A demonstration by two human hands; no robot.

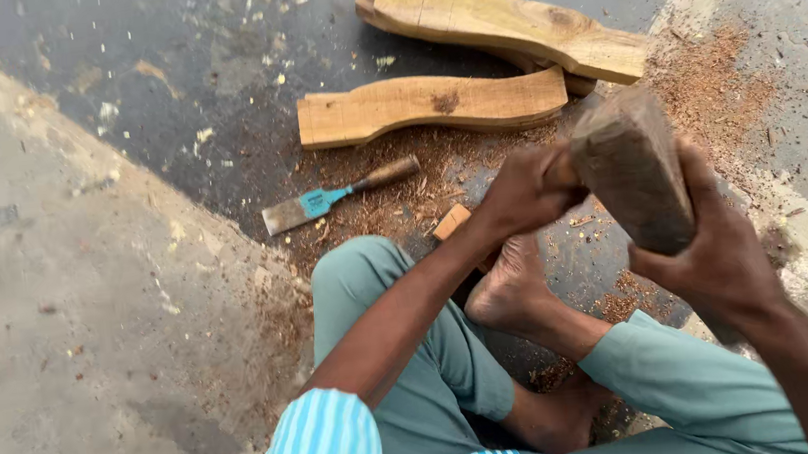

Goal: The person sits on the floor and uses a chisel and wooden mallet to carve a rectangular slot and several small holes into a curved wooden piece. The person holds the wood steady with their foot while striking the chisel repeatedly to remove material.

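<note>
Fingers of the right hand are wrapped tight round a chunky dark wooden block, raised over the lap with the forearm angled up from bottom right. Left hand is curled closed just beside the block's upper end, arm stretched out over the bent knee; can't tell what it's gripping. Two shaped planks lie on the floor beyond, and a blue-handled chisel sits in the sawdust near them

Dark, worn wooden block, raised and tilted, clasped between both hands above the foot.
</note>
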